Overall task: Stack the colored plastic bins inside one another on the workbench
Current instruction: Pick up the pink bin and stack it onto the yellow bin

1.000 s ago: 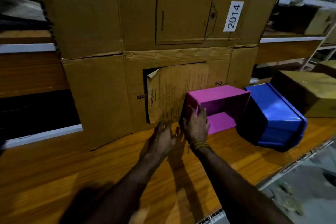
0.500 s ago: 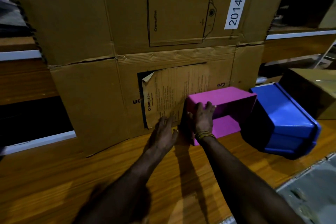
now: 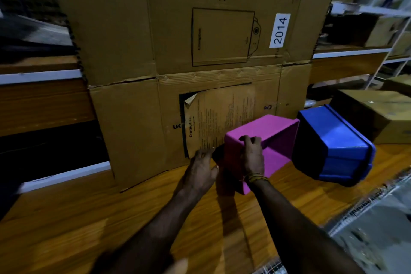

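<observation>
A magenta plastic bin [image 3: 264,128] lies on its side on the wooden workbench [image 3: 89,218], its mouth facing right. My right hand [image 3: 252,157] grips its near-left end, fingers curled over the top edge. My left hand [image 3: 200,170] sits just left of that end with fingers spread, touching or nearly touching the bin; contact is hidden. A blue plastic bin [image 3: 340,142] lies tilted on its side right beside the magenta bin's open mouth.
A tall wall of flattened cardboard [image 3: 200,40] stands directly behind the bins. A brown cardboard box [image 3: 382,113] sits behind the blue bin at the right. The workbench's front edge with a metal strip [image 3: 367,207] runs along the lower right.
My right hand has shifted from lying flat against the magenta bin's end to gripping its top edge. The bin's near end has swung toward me. My left hand stayed close beside it.
</observation>
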### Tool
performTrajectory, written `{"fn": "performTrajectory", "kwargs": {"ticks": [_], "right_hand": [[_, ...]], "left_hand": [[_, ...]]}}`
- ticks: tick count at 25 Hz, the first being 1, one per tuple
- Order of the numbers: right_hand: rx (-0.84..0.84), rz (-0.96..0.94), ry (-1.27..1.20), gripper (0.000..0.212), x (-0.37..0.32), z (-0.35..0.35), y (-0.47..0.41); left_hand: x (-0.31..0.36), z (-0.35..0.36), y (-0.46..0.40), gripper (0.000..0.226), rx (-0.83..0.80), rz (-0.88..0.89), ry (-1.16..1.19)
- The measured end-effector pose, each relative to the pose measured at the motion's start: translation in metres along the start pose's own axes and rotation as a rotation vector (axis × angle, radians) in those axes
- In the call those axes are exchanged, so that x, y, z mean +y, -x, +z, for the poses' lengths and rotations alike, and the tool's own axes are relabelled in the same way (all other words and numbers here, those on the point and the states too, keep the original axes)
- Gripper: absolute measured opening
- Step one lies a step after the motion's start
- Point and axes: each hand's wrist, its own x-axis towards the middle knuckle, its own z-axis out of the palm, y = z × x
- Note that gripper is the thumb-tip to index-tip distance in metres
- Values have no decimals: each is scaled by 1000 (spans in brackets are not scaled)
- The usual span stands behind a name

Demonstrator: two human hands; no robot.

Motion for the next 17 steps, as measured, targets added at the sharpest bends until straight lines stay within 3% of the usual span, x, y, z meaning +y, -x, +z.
{"fn": "performTrajectory", "kwargs": {"ticks": [6,17], "right_hand": [[219,346,-311,70,-43,14,79],[166,290,-482,62,-123,5,228]], "left_hand": [[-32,-42,50,56,32,-8,-62],[-56,-81,158,43,138,183,48]]}}
